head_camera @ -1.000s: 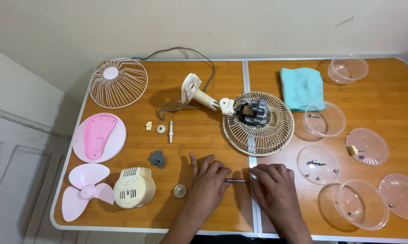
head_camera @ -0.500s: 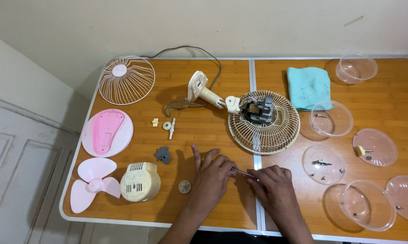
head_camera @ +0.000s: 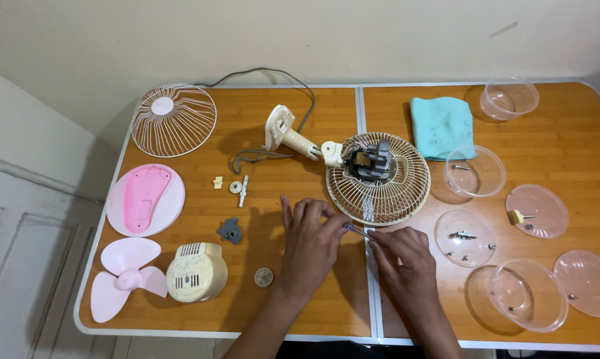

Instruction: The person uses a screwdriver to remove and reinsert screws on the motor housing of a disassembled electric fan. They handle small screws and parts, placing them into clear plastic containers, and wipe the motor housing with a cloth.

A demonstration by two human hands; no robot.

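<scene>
- We see a thin metal rod point(head_camera: 358, 231) low in the centre of the frame, held just above the wooden table point(head_camera: 300, 119), right over the seam between its two halves.
- Our left hand point(head_camera: 311, 242) pinches the rod's left end between thumb and fingertips; the other fingers stand loosely apart.
- Our right hand point(head_camera: 406, 258) closes its fingers around the rod's right end, knuckles up.
- Just above the hands lies the cream rear grille point(head_camera: 378, 179) with the motor point(head_camera: 370, 159) in its middle, joined to the cream stand point(head_camera: 288, 133) and its grey cord point(head_camera: 273, 73).
- Left of the hands: a small grey part point(head_camera: 231, 231), a round cream knob point(head_camera: 264, 277), a cream motor cover point(head_camera: 196, 272).
- Further left: a pink fan blade point(head_camera: 126, 276) at lower left, a pink base plate point(head_camera: 146, 199) above it, a white front grille point(head_camera: 173, 119) at upper left.
- Small cream pieces point(head_camera: 237, 187) sit centre left.
- To the right: clear plastic bowls and lids point(head_camera: 465, 238), several holding screws; a blue cloth point(head_camera: 442, 126) at upper right.
</scene>
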